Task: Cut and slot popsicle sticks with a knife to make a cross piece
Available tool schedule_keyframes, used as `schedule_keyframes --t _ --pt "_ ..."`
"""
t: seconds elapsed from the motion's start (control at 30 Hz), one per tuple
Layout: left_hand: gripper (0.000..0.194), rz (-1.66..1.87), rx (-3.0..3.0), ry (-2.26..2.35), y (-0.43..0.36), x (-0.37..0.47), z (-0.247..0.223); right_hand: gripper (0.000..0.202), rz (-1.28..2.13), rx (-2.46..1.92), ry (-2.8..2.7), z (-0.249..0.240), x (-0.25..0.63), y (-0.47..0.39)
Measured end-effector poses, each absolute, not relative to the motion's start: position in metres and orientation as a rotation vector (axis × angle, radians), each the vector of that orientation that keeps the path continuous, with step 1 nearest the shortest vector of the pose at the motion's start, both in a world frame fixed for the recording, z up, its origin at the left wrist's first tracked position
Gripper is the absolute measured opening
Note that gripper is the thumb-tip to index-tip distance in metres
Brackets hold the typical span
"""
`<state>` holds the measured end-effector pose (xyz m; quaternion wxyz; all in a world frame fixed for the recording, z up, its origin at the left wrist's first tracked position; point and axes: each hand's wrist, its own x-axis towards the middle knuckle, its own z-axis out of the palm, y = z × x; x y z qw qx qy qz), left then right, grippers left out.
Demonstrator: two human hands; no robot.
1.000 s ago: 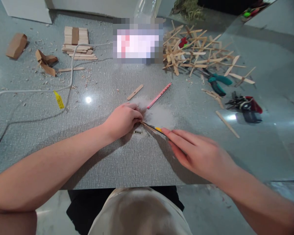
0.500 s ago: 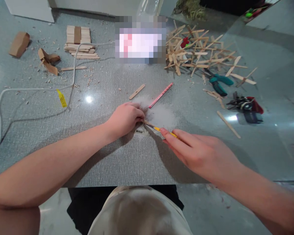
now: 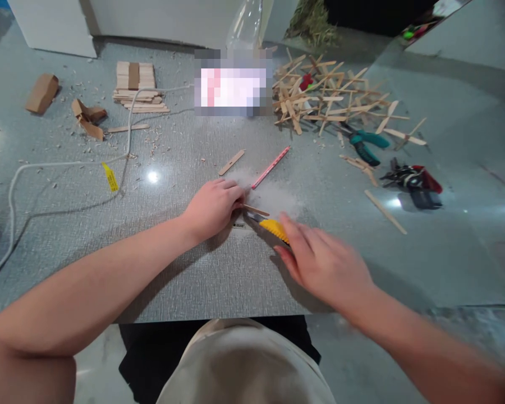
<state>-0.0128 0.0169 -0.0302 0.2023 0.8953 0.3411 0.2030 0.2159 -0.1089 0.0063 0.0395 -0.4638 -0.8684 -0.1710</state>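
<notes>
My left hand (image 3: 216, 206) is closed and pins a wooden craft stick (image 3: 256, 210) near the table top, the stick's free end poking out to the right. My right hand (image 3: 320, 255) grips a yellow utility knife (image 3: 274, 229). Its metal blade points left and lies close beside the stick, just below it; whether it touches I cannot tell. Under the left fingers a small printed label strip (image 3: 239, 226) shows in part. Beyond the hands lie a pink pencil (image 3: 271, 167) and a short craft stick with a small slot (image 3: 232, 162).
A pile of crossed sticks (image 3: 332, 95) spreads at the back right, with teal pliers (image 3: 368, 145) and a dark and red tool (image 3: 416, 182) near it. Stacked craft sticks (image 3: 137, 87), brown paper scraps (image 3: 88, 119) and a white cable (image 3: 67, 164) occupy the left.
The knife has turned and dropped a little below the stick, so its yellow handle and the stick's end show more. My left hand keeps its hold. The camera view has shifted slightly.
</notes>
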Motion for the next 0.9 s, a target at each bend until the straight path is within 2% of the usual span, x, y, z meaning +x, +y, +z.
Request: schedule_keyframes --t 0.13,0.3,0.5,0.63,0.9 --pt "0.022 0.616 2.498 1.024 0.011 -0.014 -0.028 0.031 -0.274 -1.627 -2.477 -0.004 0.218 -0.107" --pt "0.011 0.813 2.363 0.976 0.011 -0.017 -0.026 0.030 -0.116 -1.716 -2.370 -0.005 0.223 -0.096" --pt "0.007 0.864 2.192 0.981 0.012 -0.021 -0.018 0.053 -0.290 -1.727 -2.356 -0.007 0.220 -0.083" --pt "0.006 0.900 2.072 1.016 0.009 -0.020 -0.014 0.052 -0.456 -1.691 -2.249 -0.014 0.216 -0.080" --pt "0.010 0.892 2.168 1.000 0.011 -0.023 -0.008 0.048 -0.342 -1.565 -2.211 -0.023 0.223 -0.074"
